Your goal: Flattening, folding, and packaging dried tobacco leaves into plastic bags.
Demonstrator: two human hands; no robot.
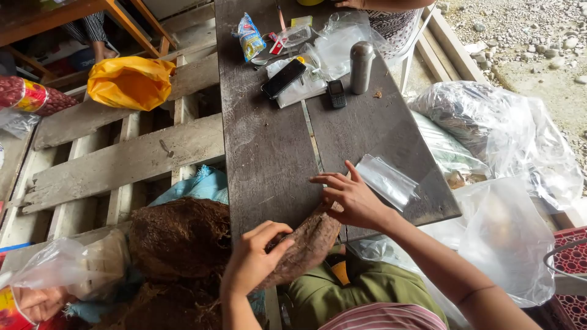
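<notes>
A brown fibrous slab of dried shredded leaf (pixel 309 244) lies across the near edge of the dark wooden table (pixel 269 146). My left hand (pixel 254 256) grips its near end from above. My right hand (pixel 351 198) rests on its far end, fingers spread and pressing down. Small clear plastic bags (pixel 388 180) lie on the table just right of my right hand. A larger heap of the same brown fibre (pixel 180 235) sits to the left, below the table edge.
Farther along the table are a black smartphone (pixel 284 77), a small keypad phone (pixel 336 93), a steel flask (pixel 361 66), a snack packet (pixel 251 36) and clear bags. Another person (pixel 391 15) sits at the far end. Big plastic sacks (pixel 501 128) stand right; a yellow bag (pixel 129 80) lies left.
</notes>
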